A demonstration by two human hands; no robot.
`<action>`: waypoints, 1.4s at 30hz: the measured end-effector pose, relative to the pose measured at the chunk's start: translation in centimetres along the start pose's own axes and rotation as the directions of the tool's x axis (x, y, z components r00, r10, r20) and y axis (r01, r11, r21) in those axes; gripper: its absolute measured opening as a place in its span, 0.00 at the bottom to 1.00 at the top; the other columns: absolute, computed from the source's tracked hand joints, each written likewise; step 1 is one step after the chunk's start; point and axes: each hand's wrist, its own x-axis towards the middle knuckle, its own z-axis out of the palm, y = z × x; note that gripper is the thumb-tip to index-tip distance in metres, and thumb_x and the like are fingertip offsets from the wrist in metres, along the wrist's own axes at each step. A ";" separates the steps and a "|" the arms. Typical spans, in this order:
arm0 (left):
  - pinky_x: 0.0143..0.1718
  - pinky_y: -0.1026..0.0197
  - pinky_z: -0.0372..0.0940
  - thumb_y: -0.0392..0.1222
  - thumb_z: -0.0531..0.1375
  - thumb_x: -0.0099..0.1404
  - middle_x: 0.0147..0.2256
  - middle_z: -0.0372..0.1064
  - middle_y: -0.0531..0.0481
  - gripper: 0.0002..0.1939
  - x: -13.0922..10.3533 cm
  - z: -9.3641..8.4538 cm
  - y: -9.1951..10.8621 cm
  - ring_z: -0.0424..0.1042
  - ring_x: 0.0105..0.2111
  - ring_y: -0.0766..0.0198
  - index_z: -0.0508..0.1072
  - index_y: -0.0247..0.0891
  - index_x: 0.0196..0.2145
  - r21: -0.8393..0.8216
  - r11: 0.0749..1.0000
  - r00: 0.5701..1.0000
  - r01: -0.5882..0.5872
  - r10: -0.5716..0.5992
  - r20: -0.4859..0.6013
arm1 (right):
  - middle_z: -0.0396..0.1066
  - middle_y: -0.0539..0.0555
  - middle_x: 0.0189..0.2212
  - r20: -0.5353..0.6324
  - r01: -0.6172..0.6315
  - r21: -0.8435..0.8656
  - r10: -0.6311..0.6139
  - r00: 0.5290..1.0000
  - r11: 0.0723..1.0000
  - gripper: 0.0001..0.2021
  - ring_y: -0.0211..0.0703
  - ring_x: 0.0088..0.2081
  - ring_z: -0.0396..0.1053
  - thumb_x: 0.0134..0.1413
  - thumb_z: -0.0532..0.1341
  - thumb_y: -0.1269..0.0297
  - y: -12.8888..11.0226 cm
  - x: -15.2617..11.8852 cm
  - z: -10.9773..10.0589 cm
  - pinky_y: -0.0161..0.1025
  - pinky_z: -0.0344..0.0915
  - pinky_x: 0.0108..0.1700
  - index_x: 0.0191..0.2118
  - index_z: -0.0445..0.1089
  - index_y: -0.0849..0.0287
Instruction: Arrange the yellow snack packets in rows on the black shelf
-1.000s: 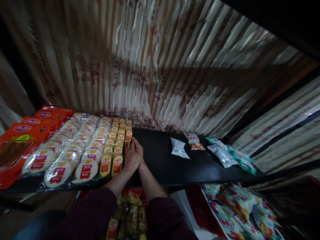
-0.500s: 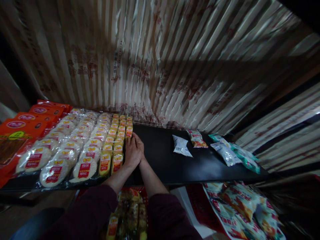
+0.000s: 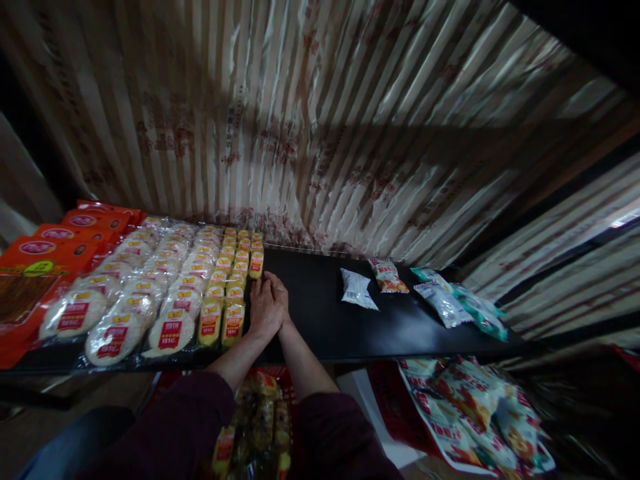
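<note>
My left hand (image 3: 263, 310) and my right hand (image 3: 280, 293) lie close together over the black shelf, their fingers stretched forward. They are just in front of the last small yellow snack packet (image 3: 257, 265) in the shorter right-hand row, with a narrow gap to it. I see nothing held in either hand; the left partly covers the right. Immediately left of them stand two longer rows of the same yellow packets (image 3: 234, 322), printed with red labels. Beyond those run several rows of round white crackers in clear wrappers (image 3: 171, 328).
Orange snack bags (image 3: 37, 267) stand at the far left. On the shelf (image 3: 315, 327) to the right lie a white packet (image 3: 358, 289), a red-white packet (image 3: 388, 275) and green-silver packets (image 3: 443, 303). Below are a red basket of yellow packets (image 3: 263, 420) and a pile of snack bags (image 3: 470, 407).
My hands have drawn back slightly from the front packet of the short row, which now shows more fully. The view has shifted a little.
</note>
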 end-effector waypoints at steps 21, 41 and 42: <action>0.61 0.52 0.52 0.45 0.48 0.64 0.59 0.59 0.33 0.26 -14.6 -4.5 -2.0 0.57 0.60 0.53 0.65 0.26 0.54 0.013 0.991 0.974 -0.135 0.130 0.183 | 0.74 0.53 0.39 -0.049 -0.133 -0.067 0.130 0.990 0.989 0.17 0.42 0.44 0.69 0.49 0.51 0.74 -7.3 -14.8 -2.4 0.39 0.63 0.53 0.41 0.73 0.58; 0.55 0.60 0.58 0.37 0.48 0.65 0.52 0.69 0.39 0.18 -22.1 -8.1 -13.6 0.67 0.53 0.60 0.69 0.32 0.49 0.371 0.912 0.839 0.177 -0.337 0.428 | 0.74 0.61 0.44 0.096 -0.307 -0.531 0.415 0.905 0.790 0.15 0.47 0.45 0.73 0.53 0.55 0.75 -7.3 -27.7 0.6 0.40 0.66 0.49 0.45 0.73 0.61; 0.54 0.60 0.58 0.37 0.48 0.65 0.52 0.69 0.38 0.18 -22.0 -8.2 -13.7 0.67 0.53 0.59 0.69 0.32 0.49 0.402 0.901 0.848 0.163 -0.336 0.409 | 0.74 0.61 0.44 0.070 -0.322 -0.537 0.421 0.904 0.779 0.16 0.46 0.45 0.73 0.53 0.55 0.76 -7.1 -27.5 0.5 0.40 0.66 0.49 0.45 0.73 0.61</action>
